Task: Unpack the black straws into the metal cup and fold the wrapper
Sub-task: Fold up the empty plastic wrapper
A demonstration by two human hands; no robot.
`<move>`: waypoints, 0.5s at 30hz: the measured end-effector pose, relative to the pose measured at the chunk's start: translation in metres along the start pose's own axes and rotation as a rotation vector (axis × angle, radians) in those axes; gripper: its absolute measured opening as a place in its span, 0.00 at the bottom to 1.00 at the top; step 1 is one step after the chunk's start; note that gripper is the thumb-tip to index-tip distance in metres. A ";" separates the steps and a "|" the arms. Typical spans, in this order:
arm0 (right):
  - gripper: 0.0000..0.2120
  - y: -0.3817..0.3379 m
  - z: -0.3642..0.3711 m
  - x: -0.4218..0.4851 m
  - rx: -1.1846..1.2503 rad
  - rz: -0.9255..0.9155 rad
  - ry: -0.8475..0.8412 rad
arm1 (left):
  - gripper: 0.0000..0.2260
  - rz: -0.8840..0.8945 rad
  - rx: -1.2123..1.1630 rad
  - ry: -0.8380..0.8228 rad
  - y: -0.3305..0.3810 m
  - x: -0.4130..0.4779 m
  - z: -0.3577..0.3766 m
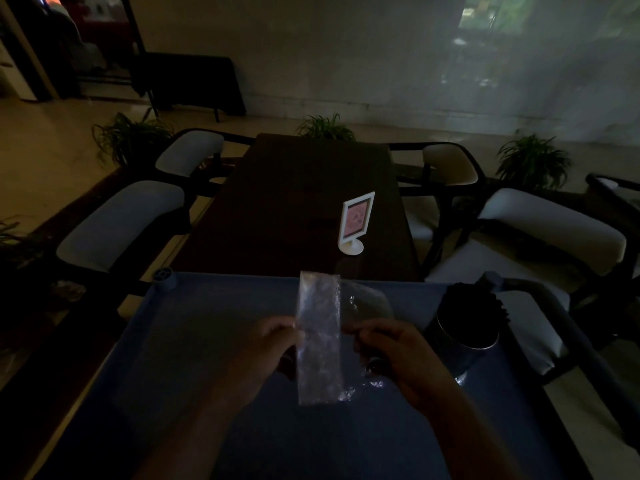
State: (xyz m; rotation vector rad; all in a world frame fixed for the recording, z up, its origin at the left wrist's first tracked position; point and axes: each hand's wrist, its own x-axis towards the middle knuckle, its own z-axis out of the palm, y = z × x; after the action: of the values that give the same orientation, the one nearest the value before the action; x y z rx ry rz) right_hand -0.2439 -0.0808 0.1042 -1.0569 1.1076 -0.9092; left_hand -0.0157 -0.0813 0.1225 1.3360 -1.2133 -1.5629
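My left hand (pixel 273 344) and right hand (pixel 391 351) each pinch a side of the clear wrapper (pixel 318 337), held up just left of the metal cup (pixel 460 344), where the black straws (pixel 471 303) stand. It looks nearly weightless, limp and slick. I judge it will spring open unless I grip close to the fold line and press the crease flat.

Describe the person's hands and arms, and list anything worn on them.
The left hand and the right hand are bare, with no gloves. The left forearm and the right forearm show no sleeve as far as the bottom edge of the picture. No watch, ring or bracelet can be made out, though the light is very dim.
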 end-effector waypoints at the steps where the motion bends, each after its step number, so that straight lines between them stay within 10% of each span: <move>1: 0.11 0.000 -0.001 0.001 -0.012 -0.002 0.012 | 0.08 0.005 -0.008 -0.014 0.000 -0.001 -0.002; 15: 0.18 -0.007 0.004 -0.001 0.475 -0.068 -0.063 | 0.16 0.120 -0.448 -0.042 -0.007 0.000 0.000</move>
State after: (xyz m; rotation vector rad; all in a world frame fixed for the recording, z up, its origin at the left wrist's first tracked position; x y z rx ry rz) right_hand -0.2401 -0.0806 0.1114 -0.7258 0.7537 -1.1173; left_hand -0.0155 -0.0796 0.1159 0.9281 -0.8788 -1.6588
